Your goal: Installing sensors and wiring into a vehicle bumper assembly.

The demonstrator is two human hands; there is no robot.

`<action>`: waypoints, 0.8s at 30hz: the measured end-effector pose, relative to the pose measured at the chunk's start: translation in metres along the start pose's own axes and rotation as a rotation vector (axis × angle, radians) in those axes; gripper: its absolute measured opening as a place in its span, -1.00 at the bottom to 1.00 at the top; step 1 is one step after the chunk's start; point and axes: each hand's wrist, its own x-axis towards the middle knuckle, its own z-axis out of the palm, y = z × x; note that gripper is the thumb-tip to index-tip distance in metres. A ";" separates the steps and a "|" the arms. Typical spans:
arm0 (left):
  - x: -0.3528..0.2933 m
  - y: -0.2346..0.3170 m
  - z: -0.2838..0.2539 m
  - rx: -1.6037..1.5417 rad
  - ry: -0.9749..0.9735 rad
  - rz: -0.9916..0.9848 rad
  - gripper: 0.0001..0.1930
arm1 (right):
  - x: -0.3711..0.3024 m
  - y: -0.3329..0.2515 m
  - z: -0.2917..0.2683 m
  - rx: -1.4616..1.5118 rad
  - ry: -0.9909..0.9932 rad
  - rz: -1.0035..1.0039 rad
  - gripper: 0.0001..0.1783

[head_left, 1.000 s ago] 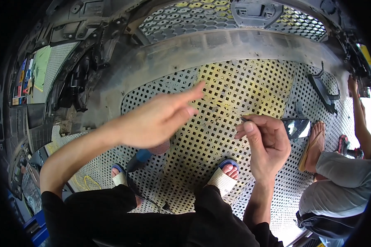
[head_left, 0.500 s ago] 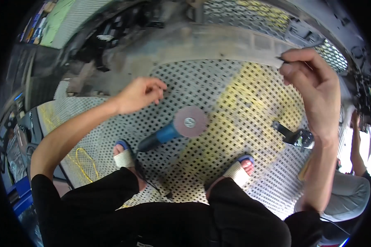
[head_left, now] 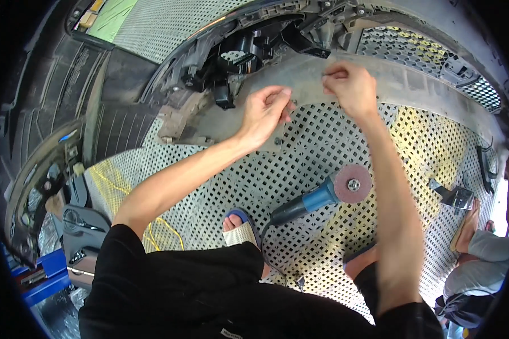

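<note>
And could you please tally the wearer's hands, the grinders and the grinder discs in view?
Hands (left hand, right hand): 2
Grinder: 1
Disc: 1
Total: 4

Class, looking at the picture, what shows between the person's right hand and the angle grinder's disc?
In the head view, perforated floor matting shows between the right hand and the angle grinder's disc.
</note>
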 end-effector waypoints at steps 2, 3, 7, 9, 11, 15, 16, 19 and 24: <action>0.019 0.006 0.024 -0.060 0.018 0.001 -0.66 | -0.014 0.022 0.026 0.238 0.251 0.040 -0.82; 0.032 0.009 0.036 -0.104 0.055 0.005 -0.66 | -0.016 0.029 0.038 0.500 0.486 0.063 -0.82; 0.060 0.008 0.050 -0.297 0.090 -0.002 -0.67 | -0.019 0.020 0.080 0.660 0.631 0.004 -0.77; 0.064 0.006 0.052 -0.300 0.072 -0.040 -0.68 | -0.017 0.022 0.085 0.671 0.652 0.027 -0.77; 0.071 0.005 0.049 -0.386 0.085 -0.041 -0.70 | -0.018 0.006 0.085 0.696 0.679 -0.041 -0.81; 0.091 0.012 0.047 -0.466 0.010 0.004 -0.74 | -0.006 0.003 0.079 0.588 0.681 -0.014 -0.82; 0.094 0.012 0.047 -0.489 -0.044 0.016 -0.75 | -0.004 0.006 0.082 0.601 0.698 -0.055 -0.81; 0.100 0.011 0.045 -0.567 -0.138 -0.025 -0.73 | -0.003 0.010 0.086 0.691 0.717 -0.073 -0.81; 0.104 0.002 0.043 -0.631 -0.190 -0.072 -0.67 | -0.001 0.006 0.081 0.574 0.665 -0.071 -0.82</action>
